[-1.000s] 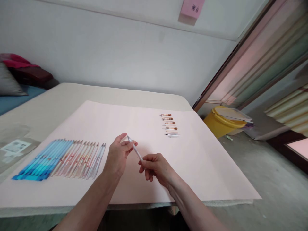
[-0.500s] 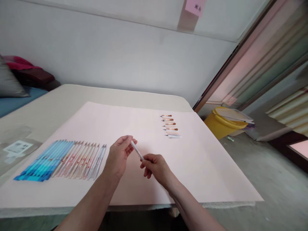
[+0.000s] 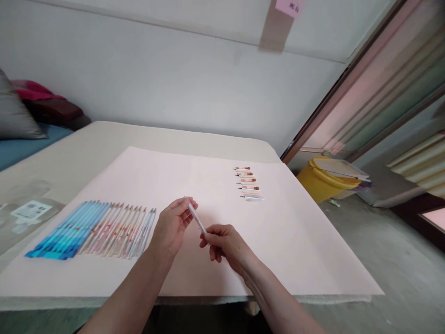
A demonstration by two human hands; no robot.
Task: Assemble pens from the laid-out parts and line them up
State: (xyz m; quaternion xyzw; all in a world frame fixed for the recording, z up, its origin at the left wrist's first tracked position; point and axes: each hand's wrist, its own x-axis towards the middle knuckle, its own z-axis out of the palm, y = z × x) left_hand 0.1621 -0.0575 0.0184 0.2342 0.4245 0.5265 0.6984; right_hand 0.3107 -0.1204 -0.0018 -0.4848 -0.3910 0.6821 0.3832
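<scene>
Between my hands, above the pale paper sheet point(image 3: 285, 250), a slim whitish pen point(image 3: 196, 217) is held at a slant. My left hand point(image 3: 174, 220) pinches its upper end. The fingers of my right hand point(image 3: 222, 241) close on its lower end. To the left lies a row of pens: several blue pens point(image 3: 71, 228), several pale pens with pink and orange marks point(image 3: 114, 229), and a few clear greyish pens point(image 3: 144, 232) nearest my left hand. Farther off on the right, several pen parts with brown ends point(image 3: 250, 180) lie in a short column.
A clear plastic bag with a white label point(image 3: 31, 210) rests at the left of the table point(image 3: 167, 134). A yellow bin point(image 3: 318, 178) stands on the floor beyond the right edge. A grey cushion point(image 3: 17, 111) is at far left.
The view has shifted slightly. Both hands keep the pen at nearly the same slant; the fingers of my right hand have moved a little on its lower end.
</scene>
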